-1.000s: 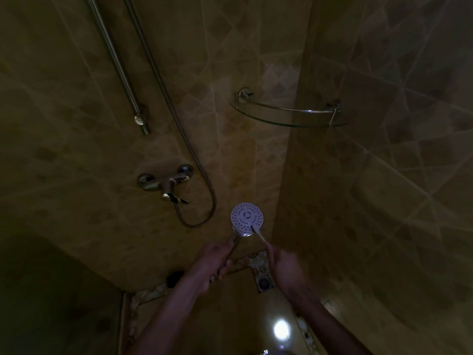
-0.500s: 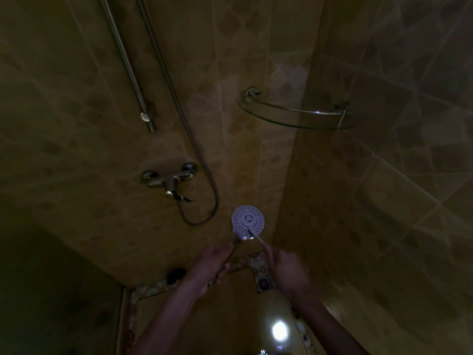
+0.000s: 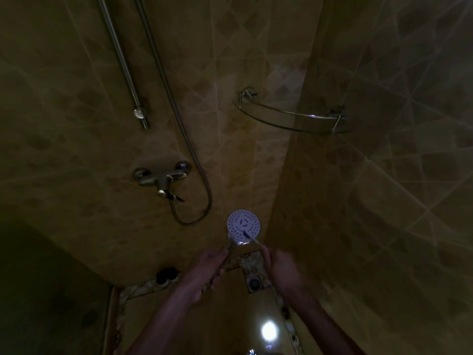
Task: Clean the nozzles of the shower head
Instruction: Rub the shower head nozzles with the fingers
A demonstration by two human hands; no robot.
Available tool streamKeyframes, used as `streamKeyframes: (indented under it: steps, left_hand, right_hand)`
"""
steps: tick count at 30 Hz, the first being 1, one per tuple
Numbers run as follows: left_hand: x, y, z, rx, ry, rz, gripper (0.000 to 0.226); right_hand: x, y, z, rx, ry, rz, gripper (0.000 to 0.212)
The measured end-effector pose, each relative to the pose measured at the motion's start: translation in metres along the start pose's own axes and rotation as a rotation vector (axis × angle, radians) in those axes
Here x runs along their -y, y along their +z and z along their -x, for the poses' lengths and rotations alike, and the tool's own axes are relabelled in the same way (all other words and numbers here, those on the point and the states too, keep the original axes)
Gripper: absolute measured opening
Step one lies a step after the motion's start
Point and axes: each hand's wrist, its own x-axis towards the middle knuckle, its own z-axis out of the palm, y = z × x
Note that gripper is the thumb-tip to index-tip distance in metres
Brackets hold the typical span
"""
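Head view: dim tiled shower corner.
Shower head: white face toward the camera, in front of the wall corner.
Left hand: grip clamped on the handle below the shower head.
Right hand: grip clamped on a thin brush, probably a toothbrush; tip on the lower nozzles.
Hose: loops under the mixer.
Shelf: glass, above.

I see two bare forearms, no sleeves. My left hand and right hand wear no gloves.
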Motion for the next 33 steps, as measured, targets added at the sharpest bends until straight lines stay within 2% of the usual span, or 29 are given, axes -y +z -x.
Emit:
streamKeyframes:
  steps: [2, 6, 8, 11, 13, 16, 20, 23, 26, 27, 30, 33]
  left_hand:
    - [-0.003, 0.005, -0.001, 0.01, -0.003, -0.019, 0.039]
    - [-0.011, 0.013, -0.003, 0.022, 0.006, -0.023, 0.039]
    - [-0.011, 0.013, -0.004, 0.014, 0.002, -0.012, 0.039]
    - [-0.007, 0.014, -0.005, 0.022, 0.009, 0.012, 0.038]
    - [-0.006, 0.014, -0.005, 0.042, 0.006, 0.003, 0.038]
    - [-0.007, 0.015, -0.006, 0.056, 0.008, -0.002, 0.04]
    - [-0.011, 0.017, -0.007, 0.039, 0.004, -0.018, 0.041]
    - [-0.013, 0.016, -0.008, 0.045, 0.004, -0.031, 0.042]
    - [-0.013, 0.013, -0.008, 0.038, 0.022, -0.041, 0.042]
    - [-0.013, 0.012, -0.008, 0.035, 0.024, -0.048, 0.042]
    - [-0.014, 0.011, -0.008, 0.037, 0.014, -0.038, 0.04]
    - [-0.015, 0.011, -0.009, 0.034, 0.006, -0.055, 0.042]
  right_hand:
    - [0.001, -0.018, -0.012, -0.025, 0.124, -0.075, 0.069]
    - [0.002, -0.041, -0.024, -0.163, 0.176, 0.14, 0.067]
    - [0.007, -0.033, -0.011, -0.137, 0.105, 0.176, 0.068]
    - [0.014, -0.004, 0.015, 0.0, -0.069, 0.217, 0.055]
    - [0.013, 0.001, 0.016, -0.049, -0.083, 0.261, 0.059]
    - [0.01, -0.016, 0.002, -0.01, 0.039, 0.127, 0.059]
    - [-0.009, -0.043, -0.021, -0.153, 0.192, 0.216, 0.053]
    - [-0.003, -0.031, -0.011, -0.142, 0.067, 0.232, 0.047]
    - [0.01, -0.005, 0.007, -0.053, -0.145, 0.239, 0.046]
    - [0.01, -0.003, 0.006, -0.042, -0.155, 0.226, 0.048]
    - [0.001, -0.019, -0.014, -0.102, -0.018, 0.246, 0.054]
    - [-0.009, -0.036, -0.023, -0.139, 0.076, 0.233, 0.047]
